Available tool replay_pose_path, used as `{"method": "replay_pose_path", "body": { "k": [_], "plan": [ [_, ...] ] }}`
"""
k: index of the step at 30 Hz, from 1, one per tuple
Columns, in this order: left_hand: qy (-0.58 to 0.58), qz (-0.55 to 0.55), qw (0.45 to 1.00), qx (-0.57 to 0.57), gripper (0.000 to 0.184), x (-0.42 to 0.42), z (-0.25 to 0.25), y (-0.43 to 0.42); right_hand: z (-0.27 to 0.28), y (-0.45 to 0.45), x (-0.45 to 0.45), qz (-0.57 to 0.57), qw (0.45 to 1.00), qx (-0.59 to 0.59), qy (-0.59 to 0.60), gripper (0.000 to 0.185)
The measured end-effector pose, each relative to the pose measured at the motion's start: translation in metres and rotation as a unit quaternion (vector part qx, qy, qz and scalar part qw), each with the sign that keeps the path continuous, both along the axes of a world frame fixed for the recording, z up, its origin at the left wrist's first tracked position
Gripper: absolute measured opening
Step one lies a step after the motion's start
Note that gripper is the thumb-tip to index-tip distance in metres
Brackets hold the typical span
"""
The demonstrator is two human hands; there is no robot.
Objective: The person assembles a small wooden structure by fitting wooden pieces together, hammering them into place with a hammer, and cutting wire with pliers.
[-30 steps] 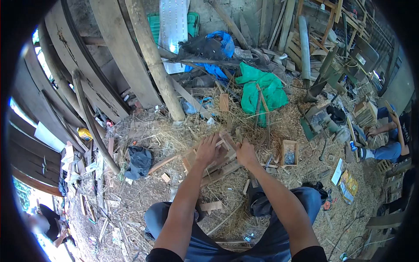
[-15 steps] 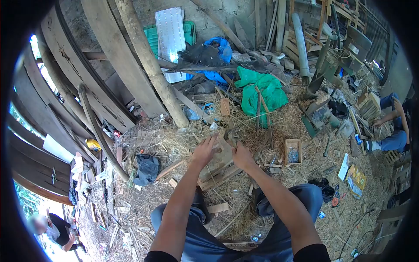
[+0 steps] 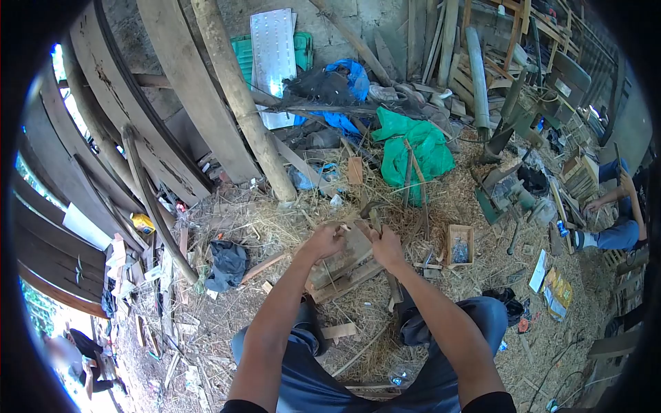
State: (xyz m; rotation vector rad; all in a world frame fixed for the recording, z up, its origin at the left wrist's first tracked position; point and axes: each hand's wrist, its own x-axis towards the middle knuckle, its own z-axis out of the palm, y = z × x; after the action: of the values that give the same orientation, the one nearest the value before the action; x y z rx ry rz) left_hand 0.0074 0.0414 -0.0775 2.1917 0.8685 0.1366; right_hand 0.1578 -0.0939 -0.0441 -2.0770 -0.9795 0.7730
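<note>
A black top [image 3: 489,402] with short sleeves was worn, while the left hand [image 3: 325,243] and right hand [image 3: 387,250] were bare. The legs were covered by creased blue trousers [image 3: 330,385], paler at the knees; dark footwear [image 3: 414,329], perhaps boots, was partly hidden.

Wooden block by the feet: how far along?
Done: wooden block laid on the strawy ground. In hand: left hand and right hand near its far end, grip unclear. Left: can't tell; small pieces sit in the wooden box.
</note>
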Motion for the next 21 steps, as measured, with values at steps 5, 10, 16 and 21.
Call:
{"method": "replay_pose_path", "body": {
  "k": [5,10,16,21],
  "plan": [
    [-0.007,-0.051,0.993,0.106,0.029,-0.002,-0.018,-0.001,-0.006,0.005,-0.001,0.07,0.997,-0.023,-0.034,0.036],
    [0.0,-0.065,0.981,0.184,0.024,-0.003,-0.042,-0.001,0.008,-0.001,-0.01,0.108,0.992,-0.053,-0.034,0.041],
    [0.065,0.023,0.981,0.183,0.031,0.001,-0.033,-0.014,0.006,-0.002,-0.01,0.124,0.986,-0.101,-0.054,0.052],
    [0.118,0.015,0.977,0.175,0.031,0.003,-0.021,-0.019,0.01,-0.003,-0.01,0.133,0.982,-0.135,-0.026,0.053]
  ]
}}
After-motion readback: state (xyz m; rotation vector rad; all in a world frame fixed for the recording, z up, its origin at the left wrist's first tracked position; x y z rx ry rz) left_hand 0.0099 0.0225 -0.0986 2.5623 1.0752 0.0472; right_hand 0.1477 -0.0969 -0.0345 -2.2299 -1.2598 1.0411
